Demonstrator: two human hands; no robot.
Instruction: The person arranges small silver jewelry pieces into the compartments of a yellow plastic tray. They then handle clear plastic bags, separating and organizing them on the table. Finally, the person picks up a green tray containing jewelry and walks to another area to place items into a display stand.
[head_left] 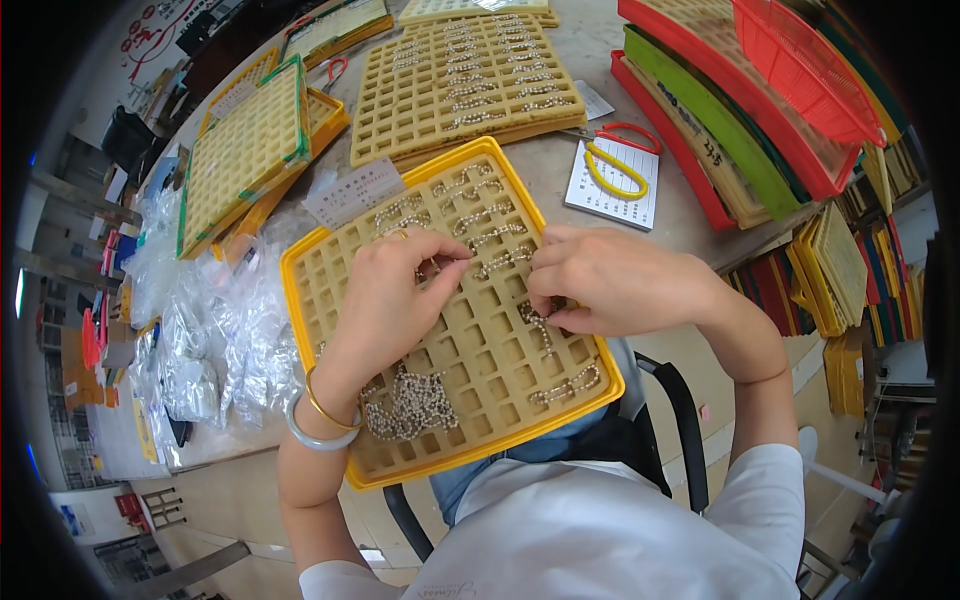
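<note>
A yellow-rimmed tray (600, 400) with a cream grid of square pockets rests tilted over my lap and the table edge. Silvery beaded chains (495, 235) lie in short rows across its upper pockets, and another chain (568, 386) lies at the lower right. A heap of similar chains (410, 405) sits at the lower left of the grid. My left hand (400, 285) is over the middle, thumb and forefinger pinched; what is between them is too small to make out. To its right, my right hand (615, 280) pinches a beaded chain (541, 330) that trails onto the grid.
A larger stack of trays (400, 95) holding chains stands behind. Green-edged trays (250, 150) and clear plastic bags (200, 340) are at left. Yellow-and-red-handled scissors (612, 170) lie on a white printed pad (590, 195). Red trays and a red basket (810, 70) stand at right.
</note>
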